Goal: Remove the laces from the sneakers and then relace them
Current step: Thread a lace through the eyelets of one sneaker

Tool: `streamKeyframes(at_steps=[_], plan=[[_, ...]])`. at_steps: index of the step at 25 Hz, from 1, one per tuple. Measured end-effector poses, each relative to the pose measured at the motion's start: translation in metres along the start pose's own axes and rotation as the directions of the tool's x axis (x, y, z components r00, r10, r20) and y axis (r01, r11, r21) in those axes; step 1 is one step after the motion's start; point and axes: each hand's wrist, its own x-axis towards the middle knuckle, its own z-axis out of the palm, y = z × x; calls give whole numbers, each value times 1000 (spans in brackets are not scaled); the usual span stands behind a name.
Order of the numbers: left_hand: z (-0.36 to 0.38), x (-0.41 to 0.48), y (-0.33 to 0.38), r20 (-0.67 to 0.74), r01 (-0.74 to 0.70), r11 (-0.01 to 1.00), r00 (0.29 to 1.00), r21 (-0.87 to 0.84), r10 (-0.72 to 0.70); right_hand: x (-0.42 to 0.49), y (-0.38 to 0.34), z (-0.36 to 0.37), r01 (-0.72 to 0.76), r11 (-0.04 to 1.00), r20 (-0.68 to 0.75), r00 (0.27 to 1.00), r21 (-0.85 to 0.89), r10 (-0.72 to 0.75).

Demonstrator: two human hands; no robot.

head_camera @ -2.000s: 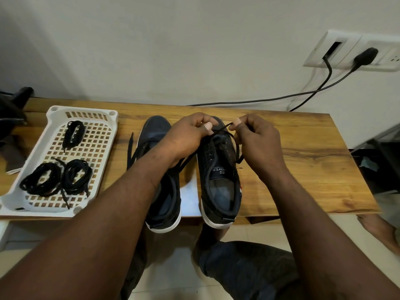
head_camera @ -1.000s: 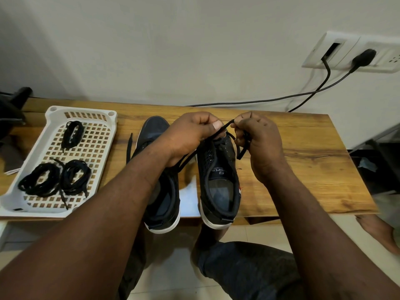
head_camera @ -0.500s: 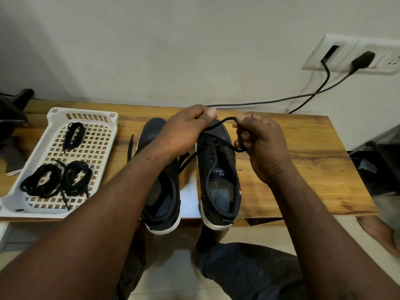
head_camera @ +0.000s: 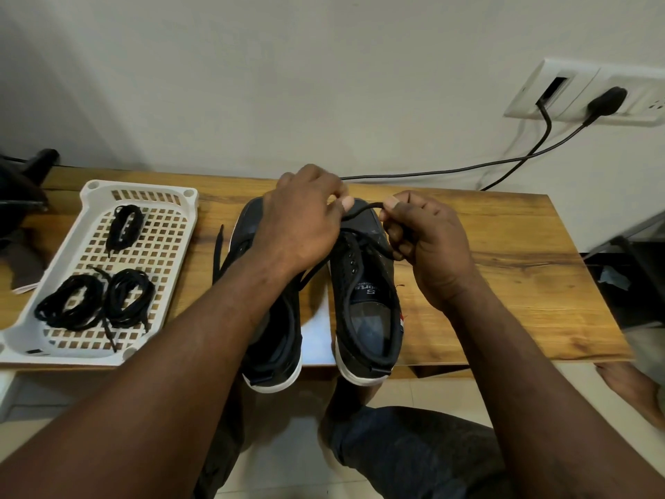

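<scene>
L hand (head_camera: 302, 225) + R hand (head_camera: 428, 243) both pinching same lace (head_camera: 363, 209). Short span runs left-right btwn them at frame centre, crosswise over sneaker (head_camera: 370, 329) lying top-to-bottom. Eyelets just below, R hand nearer imo.

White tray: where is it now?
Head view: the white tray sits on the left end of the table, just left of the left sneaker, holding three coiled black laces.

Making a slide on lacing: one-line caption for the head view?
Left hand and right hand pinch a black lace over one sneaker on a table; coiled laces lie in a white tray.
</scene>
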Motion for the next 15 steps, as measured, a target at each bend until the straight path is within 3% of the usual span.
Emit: streamKeyframes(at_steps=[2, 3, 4, 5, 7, 8, 9, 10, 12, 13, 15], plan=[[-3, -2, 13, 47, -94, 911, 991, -403, 123, 0, 0, 2, 12, 1000, -9, 1000, -11, -12], [-2, -5, 19, 79, -74, 851, 988, -520, 134, 0, 1, 1, 15, 1000, -13, 1000, -19, -15], [-2, -5, 21, 89, -49, 851, 990, -523, 112, 0, 1, 0, 16, 999, -14, 1000, -31, -16], [-1, -3, 18, 74, -31, 909, 995, -415, 68, 1, 2, -1, 14, 999, -12, 1000, -44, -14], [-3, 1, 5, 8, 69, 994, 998, 88, -70, 0, 3, -4, 11, 999, -1, 1000, -53, -11], [-6, 1, 0, -9, 127, 946, 991, 298, -130, 1, 4, -4, 12, 999, 10, 1000, -46, -12], [-8, 1, -2, 0, 145, 916, 988, 373, -157, 0, 4, -4, 14, 999, 26, 1000, -37, -13], [-7, 1, -2, 27, 111, 933, 991, 342, -127, 0, 4, -2, 14, 999, 37, 999, -32, -12], [-6, -3, 4, 67, -66, 994, 996, 85, 60, 1, 4, 1, 18, 999, 44, 999, -38, -16], [-7, -6, 10, 64, -132, 988, 988, -83, 138, 1, 4, 2, 25, 999, 36, 999, -42, -24], [-10, -9, 18, 59, -135, 925, 984, -355, 167, 2, 3, 3, 46, 999, 4, 999, -28, -46]])
